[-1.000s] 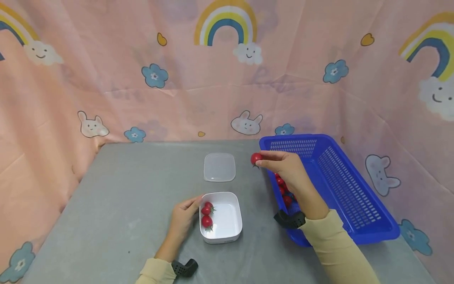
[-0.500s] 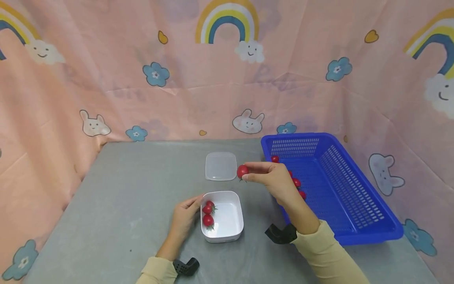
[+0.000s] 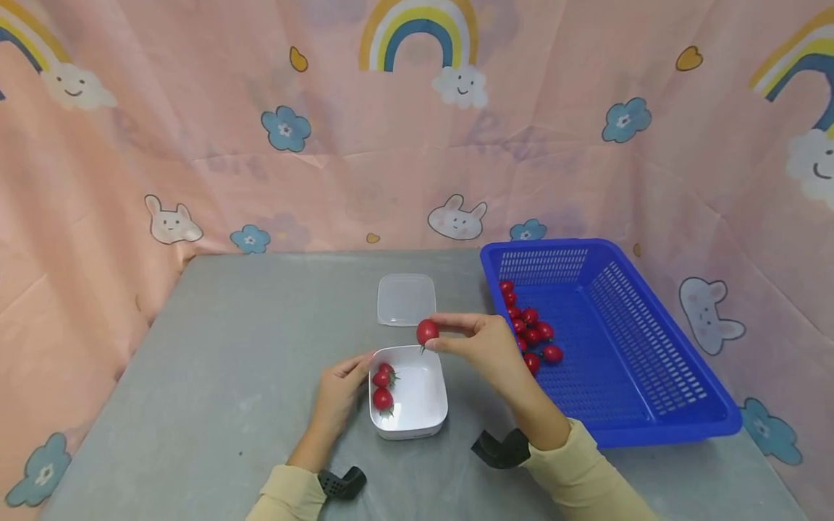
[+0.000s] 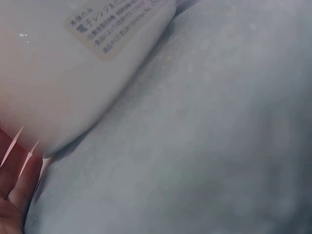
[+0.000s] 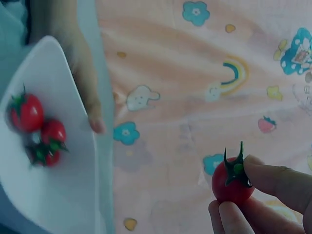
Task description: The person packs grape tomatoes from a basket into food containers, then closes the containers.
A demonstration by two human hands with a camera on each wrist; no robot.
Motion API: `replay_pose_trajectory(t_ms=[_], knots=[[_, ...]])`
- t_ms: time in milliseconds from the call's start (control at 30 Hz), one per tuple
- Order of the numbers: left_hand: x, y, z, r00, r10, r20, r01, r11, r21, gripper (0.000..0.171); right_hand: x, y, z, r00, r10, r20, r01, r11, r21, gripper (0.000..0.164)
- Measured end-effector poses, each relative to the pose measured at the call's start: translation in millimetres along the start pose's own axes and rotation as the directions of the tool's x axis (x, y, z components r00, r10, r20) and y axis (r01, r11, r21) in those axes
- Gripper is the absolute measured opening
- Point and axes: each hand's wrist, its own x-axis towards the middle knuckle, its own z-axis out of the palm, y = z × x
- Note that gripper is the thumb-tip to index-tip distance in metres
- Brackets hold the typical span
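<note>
Leftward and nearer to us, our right hand [image 3: 485, 346] has brought a tomato [image 3: 427, 331] from beside the lid [image 3: 406, 300] to near the far rim of the box [image 3: 420, 394]. We have that tomato pinched between thumb and fingers, its green stem close under the thumb in the right wrist view. Our left hand [image 3: 339, 394] has stayed against the box's left side, fingers [image 4: 29, 180] laid straight along the outer wall rather than wrapped round it. Three other tomatoes [image 3: 382, 399] sit along the left inside of the box; more lie in the left part of the basket [image 3: 625, 347], to our right.

The likeliest trouble, we judge, is letting go early: so close to the far rim, the tomato could strike the edge and roll away over the surface [image 3: 215, 362]. Smooth skin could slip from so small a pinch, while squeezing harder might bruise it. Should our right hand knock the rim, the box could slide, as our left hand seems only to steady one side.
</note>
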Motion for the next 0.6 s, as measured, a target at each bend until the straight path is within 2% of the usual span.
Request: replay_pose_trajectory(t_ms=[167, 367, 500, 600], knots=[[0.9, 1.6, -2.3, 1.000, -0.007, -0.004, 0.007, 0.999, 0.051, 0.033, 1.3, 13.3, 23.9, 0.999, -0.017, 0.032, 0.017, 1.000, 0.023, 0.036], [3.0, 3.7, -2.2, 1.000, 0.003, -0.003, -0.003, 1.000, 0.022, 0.033, 11.9, 32.6, 48.1, 0.998, -0.045, 0.049, 0.044, 0.999, 0.022, 0.033], [0.9, 1.9, -1.4, 1.000, 0.003, 0.013, -0.003, 1.000, -0.009, 0.030, 18.4, 43.4, 58.7, 0.994, -0.045, 0.095, 0.044, 0.999, 0.010, 0.035], [1.0, 0.2, -0.5, 1.000, 0.008, 0.018, -0.008, 1.000, -0.029, 0.030, 21.6, 48.0, 64.1, 0.994, -0.043, 0.099, 0.044, 0.999, -0.004, 0.035]])
